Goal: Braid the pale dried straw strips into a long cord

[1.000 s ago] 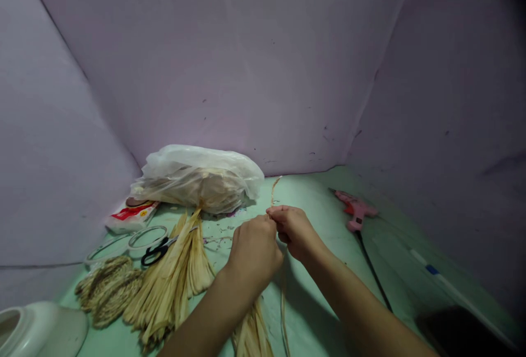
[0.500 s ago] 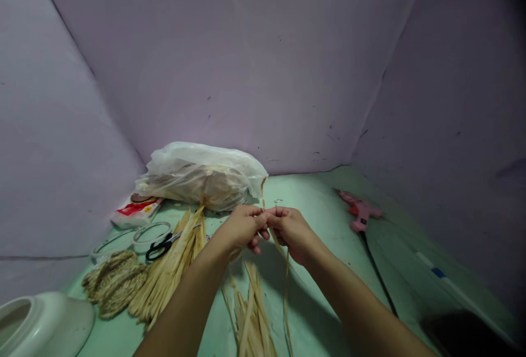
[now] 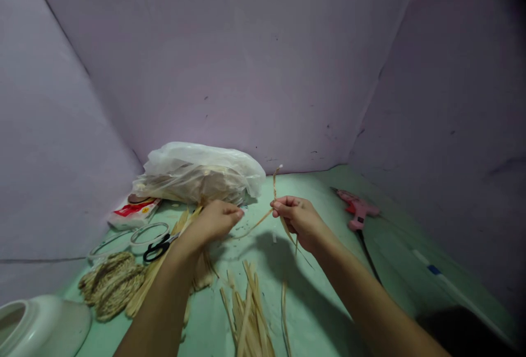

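My right hand (image 3: 298, 217) pinches a thin twisted cord of dried plant fibre (image 3: 275, 184), whose pale-tipped end stands up above the fingers. Loose strips of the fibre hang below that hand, and one strand (image 3: 261, 220) slants down and left toward my left hand (image 3: 217, 220). The fingers of my left hand are drawn together, apart from the right; whether they grip anything is hidden. Below, on the green surface, lies a bundle of dried fibre strips (image 3: 250, 313). A larger bunch (image 3: 152, 286) lies partly behind my left forearm.
A plastic bag (image 3: 197, 173) lies by the wall. At left are black-handled scissors (image 3: 156, 250), white rings (image 3: 150, 234), a braided coil (image 3: 113, 283), a red-and-white packet (image 3: 133, 212) and a white jar (image 3: 53, 324). A pink glue gun (image 3: 357, 209) with a cord lies right.
My hands have come apart from each other. The left moved left and the right slightly right, with the twisted cord staying in the right hand. A strand now stretches leftward from it.
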Action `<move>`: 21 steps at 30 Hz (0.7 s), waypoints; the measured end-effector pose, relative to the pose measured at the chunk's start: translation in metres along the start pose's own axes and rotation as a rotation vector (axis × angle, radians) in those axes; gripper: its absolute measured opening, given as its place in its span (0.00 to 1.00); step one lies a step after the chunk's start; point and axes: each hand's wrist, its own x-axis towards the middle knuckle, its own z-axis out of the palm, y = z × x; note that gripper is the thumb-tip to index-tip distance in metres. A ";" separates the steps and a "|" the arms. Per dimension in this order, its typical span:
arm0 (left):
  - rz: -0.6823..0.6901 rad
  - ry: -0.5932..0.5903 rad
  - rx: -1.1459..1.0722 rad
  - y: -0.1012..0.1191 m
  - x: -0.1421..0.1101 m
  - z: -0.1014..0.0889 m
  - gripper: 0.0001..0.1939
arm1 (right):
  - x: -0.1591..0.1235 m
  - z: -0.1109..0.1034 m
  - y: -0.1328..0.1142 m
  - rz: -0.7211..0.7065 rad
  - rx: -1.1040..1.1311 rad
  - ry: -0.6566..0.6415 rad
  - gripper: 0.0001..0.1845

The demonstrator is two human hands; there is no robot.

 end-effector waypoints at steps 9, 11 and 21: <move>-0.160 -0.148 -0.524 0.021 -0.006 0.034 0.09 | -0.013 0.020 0.007 0.058 -0.038 -0.172 0.07; -0.183 -0.193 -0.571 0.021 -0.005 0.042 0.09 | -0.012 0.019 0.009 0.076 -0.042 -0.171 0.06; -0.199 -0.185 -0.625 0.017 0.000 0.039 0.05 | -0.013 0.022 0.009 0.010 0.006 -0.051 0.11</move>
